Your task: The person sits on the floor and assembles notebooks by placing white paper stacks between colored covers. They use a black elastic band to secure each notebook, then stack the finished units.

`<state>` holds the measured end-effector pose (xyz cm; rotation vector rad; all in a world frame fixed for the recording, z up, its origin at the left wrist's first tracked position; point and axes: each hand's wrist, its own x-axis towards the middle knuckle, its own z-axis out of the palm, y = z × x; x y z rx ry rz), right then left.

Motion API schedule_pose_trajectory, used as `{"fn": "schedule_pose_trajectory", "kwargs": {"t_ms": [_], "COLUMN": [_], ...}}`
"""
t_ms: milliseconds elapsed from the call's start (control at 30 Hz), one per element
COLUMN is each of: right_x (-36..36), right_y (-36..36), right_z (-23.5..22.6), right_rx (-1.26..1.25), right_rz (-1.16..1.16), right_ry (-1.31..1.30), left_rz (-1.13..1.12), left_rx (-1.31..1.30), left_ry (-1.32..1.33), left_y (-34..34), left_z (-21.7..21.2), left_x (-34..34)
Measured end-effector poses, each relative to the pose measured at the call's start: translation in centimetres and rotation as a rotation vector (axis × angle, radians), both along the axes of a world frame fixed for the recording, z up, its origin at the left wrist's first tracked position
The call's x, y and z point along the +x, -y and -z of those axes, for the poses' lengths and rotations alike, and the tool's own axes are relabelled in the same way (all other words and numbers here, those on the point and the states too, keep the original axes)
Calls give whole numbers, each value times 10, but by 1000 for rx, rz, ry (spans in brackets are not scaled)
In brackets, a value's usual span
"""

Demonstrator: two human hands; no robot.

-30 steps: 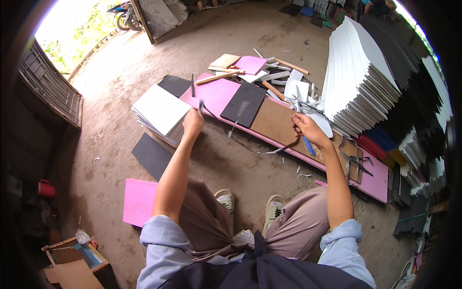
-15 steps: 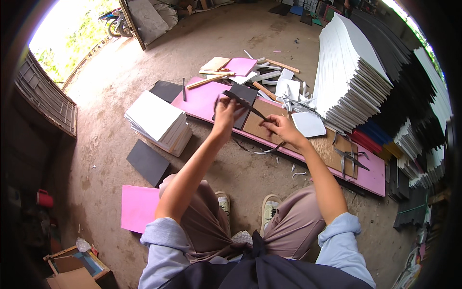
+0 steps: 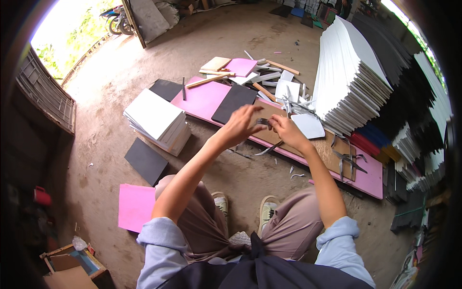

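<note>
A thin black strip [image 3: 263, 122] is pinched between the thumb and fingers of my right hand [image 3: 287, 131], above a brown board. Close beside it on the left, my left hand [image 3: 239, 127] has its fingers stretched apart, with the thumb near the strip's bent end. Below my hands another dark strip [image 3: 269, 149] hangs over the near edge of the long pink sheet [image 3: 204, 98]. On that sheet lie a black rectangular sheet [image 3: 233, 104] and the brown board [image 3: 262, 136], partly hidden by my hands.
Stacked white sheets [image 3: 156, 115] stand at the left, near a black sheet [image 3: 147, 161] and a pink sheet [image 3: 136, 207]. Several dark strips [image 3: 347, 161] lie on the board's right end. Offcuts [image 3: 267, 76] pile up behind, beside a tall white stack [image 3: 346, 67].
My left hand has moved down and right toward my right hand, its fingers spreading. The black strip, formerly stretched between both hands, is now bunched or bent at my right fingers.
</note>
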<state>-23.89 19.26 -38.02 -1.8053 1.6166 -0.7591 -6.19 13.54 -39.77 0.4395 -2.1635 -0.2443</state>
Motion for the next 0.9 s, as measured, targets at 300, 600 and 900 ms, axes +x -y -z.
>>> {"fn": "schedule_pose_trajectory", "kwargs": {"t_ms": [300,600,900], "right_x": [-14,-10,4], "right_y": [-12,-7,-10], "right_z": [-17,-8,-12], "right_rx": [70,-89,-321], "right_rz": [25,33,-50], "right_ry": [77,-103,-157], "left_rz": [-66,7,103], "left_rx": [262,174,542], "left_ry": [253,264,176], "left_y": [18,4,6], "left_z": [-4,-6,0], "left_x": [33,19,4]}}
